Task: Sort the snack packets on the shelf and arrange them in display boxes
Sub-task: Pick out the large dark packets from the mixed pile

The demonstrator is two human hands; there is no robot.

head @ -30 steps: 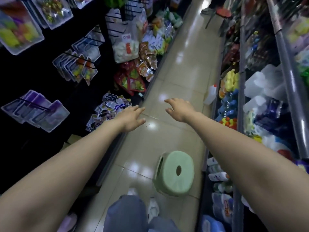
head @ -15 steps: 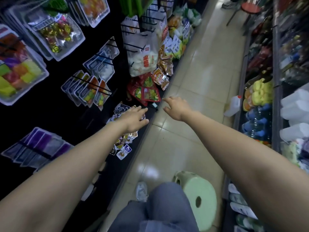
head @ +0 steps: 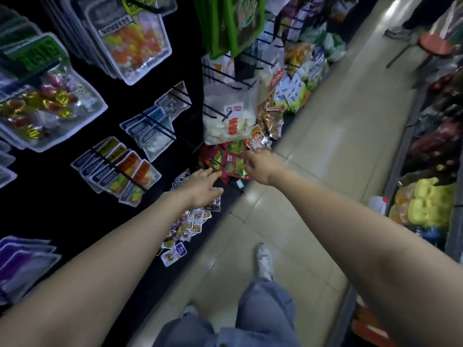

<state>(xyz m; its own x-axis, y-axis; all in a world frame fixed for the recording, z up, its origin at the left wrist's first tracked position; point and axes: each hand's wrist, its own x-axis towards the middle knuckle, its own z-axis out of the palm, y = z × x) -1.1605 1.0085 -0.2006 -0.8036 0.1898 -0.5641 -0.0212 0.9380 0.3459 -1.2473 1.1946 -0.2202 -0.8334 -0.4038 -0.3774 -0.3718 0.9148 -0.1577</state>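
Red and green snack packets [head: 226, 160] lie in a heap on the lowest shelf at the left of the aisle. My right hand [head: 261, 165] is stretched out over their right edge, fingers apart, holding nothing. My left hand [head: 203, 187] reaches forward just left of it, fingers extended toward the same heap, and is empty. Under my left wrist lies a pile of small white and purple packets [head: 186, 226]. Orange foil packets [head: 268, 123] sit just beyond the red ones.
Clear bags of sweets [head: 47, 101] and small packs [head: 117, 169] hang on black hooks at the left. A large white bag [head: 229, 121] hangs above the red packets. The tiled aisle floor [head: 333, 146] runs ahead. Bottles [head: 423, 204] fill the right shelf. A red stool [head: 437, 45] stands far ahead.
I have stepped forward along the aisle. Both hands moved from above the small white packets to the red and green packets. The green stool has dropped out of view behind me.
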